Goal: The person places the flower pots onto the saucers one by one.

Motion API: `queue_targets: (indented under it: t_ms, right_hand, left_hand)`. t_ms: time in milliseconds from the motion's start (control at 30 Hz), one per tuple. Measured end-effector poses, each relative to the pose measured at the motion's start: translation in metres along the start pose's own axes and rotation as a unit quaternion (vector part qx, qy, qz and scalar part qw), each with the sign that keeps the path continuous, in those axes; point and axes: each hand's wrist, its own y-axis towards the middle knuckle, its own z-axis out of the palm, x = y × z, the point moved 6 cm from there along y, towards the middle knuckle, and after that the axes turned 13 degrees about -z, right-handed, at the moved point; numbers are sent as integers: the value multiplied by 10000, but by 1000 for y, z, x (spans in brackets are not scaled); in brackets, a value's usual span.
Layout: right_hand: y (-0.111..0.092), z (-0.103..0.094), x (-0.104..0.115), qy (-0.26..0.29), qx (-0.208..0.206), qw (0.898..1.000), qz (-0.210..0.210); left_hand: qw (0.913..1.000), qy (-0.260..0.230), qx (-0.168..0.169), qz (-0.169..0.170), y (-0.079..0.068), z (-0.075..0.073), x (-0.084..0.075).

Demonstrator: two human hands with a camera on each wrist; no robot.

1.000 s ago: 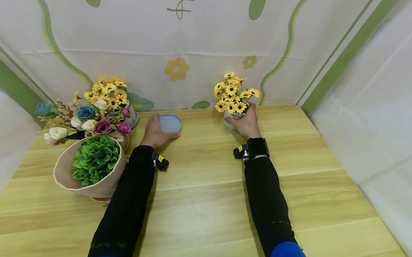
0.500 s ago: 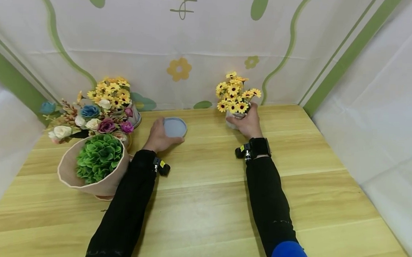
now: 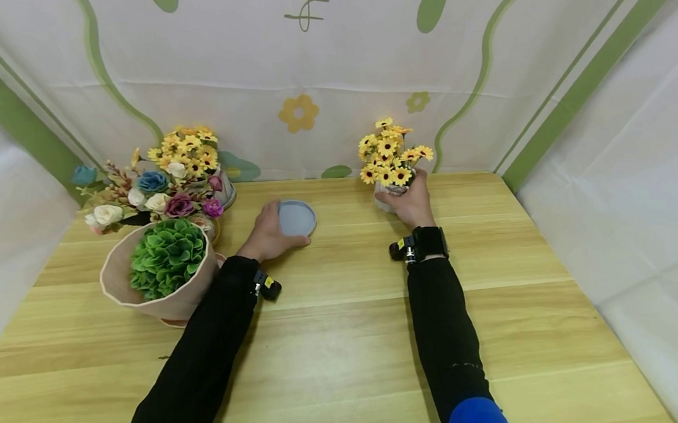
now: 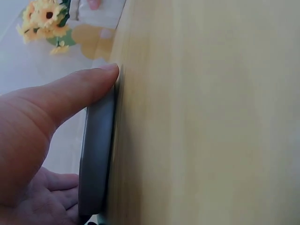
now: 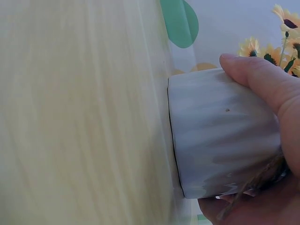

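A round grey saucer [image 3: 297,218] with a low rim lies on the wooden table, left of the middle. My left hand [image 3: 270,235] holds it from the left, thumb along the near rim and fingers at the far side. The left wrist view shows the thumb [image 4: 79,89] pressed to the saucer's edge. My right hand [image 3: 415,202] grips a small white ceramic pot [image 5: 220,136] of yellow artificial daisies [image 3: 387,153] near the table's back edge. In the right wrist view, thumb and fingers go round the pot, which stands upright at the tabletop.
On the left, a pink scalloped pot [image 3: 184,299] holds a green leafy ball [image 3: 166,261]. Behind it stand mixed artificial roses [image 3: 179,204] and another pot of yellow daisies [image 3: 188,148]. A printed white cloth [image 3: 345,60] hangs along the table's back edge.
My left hand has drawn the saucer toward me and slightly right across the table. My right hand stays on the daisy pot. The head view has shifted a little.
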Motion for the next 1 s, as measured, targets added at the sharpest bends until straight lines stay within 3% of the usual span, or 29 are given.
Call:
queue_targets:
  t_ms: [1000]
  right_hand:
    - [0,2,1,30,25,10000,29]
  left_hand:
    - [9930,143,758,896,-61,18,4]
